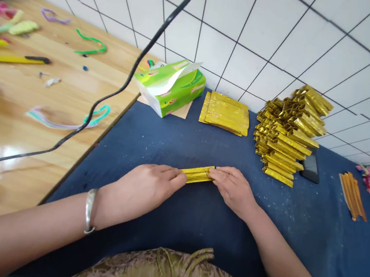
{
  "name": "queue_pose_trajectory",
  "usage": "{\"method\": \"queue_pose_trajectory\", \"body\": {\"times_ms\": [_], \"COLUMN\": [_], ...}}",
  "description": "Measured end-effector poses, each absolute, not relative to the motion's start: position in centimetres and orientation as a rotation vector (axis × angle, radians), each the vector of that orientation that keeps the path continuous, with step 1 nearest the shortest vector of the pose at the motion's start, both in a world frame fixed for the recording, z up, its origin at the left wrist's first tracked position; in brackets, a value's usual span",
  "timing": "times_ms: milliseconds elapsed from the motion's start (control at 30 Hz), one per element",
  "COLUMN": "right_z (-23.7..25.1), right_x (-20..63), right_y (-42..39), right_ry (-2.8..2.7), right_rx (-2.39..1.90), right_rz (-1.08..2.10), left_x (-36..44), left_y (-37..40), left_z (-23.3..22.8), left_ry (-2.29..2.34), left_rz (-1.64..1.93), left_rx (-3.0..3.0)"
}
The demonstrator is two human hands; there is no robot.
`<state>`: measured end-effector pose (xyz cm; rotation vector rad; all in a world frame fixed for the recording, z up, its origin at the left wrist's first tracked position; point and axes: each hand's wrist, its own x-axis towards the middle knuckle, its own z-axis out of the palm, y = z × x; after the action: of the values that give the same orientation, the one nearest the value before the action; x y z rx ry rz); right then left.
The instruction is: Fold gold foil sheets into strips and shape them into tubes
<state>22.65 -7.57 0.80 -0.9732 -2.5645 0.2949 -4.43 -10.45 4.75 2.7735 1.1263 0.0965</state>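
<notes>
1. Gold foil strip (197,174) pinched at both ends on blue cloth (171,141); left hand (146,188) and right hand (233,188) clamped on it.
2. Folding apparently underway; next likely needs a firm crease, then stacking on folded gold pile (287,140).

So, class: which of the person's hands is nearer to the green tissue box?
Left. The left hand lies below the tissue box, slightly left; the right hand sits farther right, nearer the folded gold pile.

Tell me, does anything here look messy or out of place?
The tall pile of folded gold pieces leans unevenly, with the top ones askew. A black cable dangles across the view. Otherwise the left hand and right hand pinch one gold strip neatly on the blue cloth.
</notes>
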Motion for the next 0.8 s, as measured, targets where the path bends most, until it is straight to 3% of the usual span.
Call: {"method": "queue_pose_trajectory", "body": {"times_ms": [267,567,800], "right_z": [0.8,1.7,2.3], "right_x": [22.5,21.2,20.5], "right_y": [-8.1,-9.4,-9.0], "right_ry": [-2.540,-2.461,-2.394], "right_rx": [-0.931,-1.160,-1.244], "right_rz": [0.292,0.409,0.513], "left_x": [-4.6,-5.1,-5.1], "left_y": [-11.5,-11.8,-11.0], "left_z": [3.2,1.5,1.3], "left_ry": [1.122,1.232,1.227], "left_rz": [0.240,0.604,0.654], "left_rx": [2.814,2.656,2.520]}}
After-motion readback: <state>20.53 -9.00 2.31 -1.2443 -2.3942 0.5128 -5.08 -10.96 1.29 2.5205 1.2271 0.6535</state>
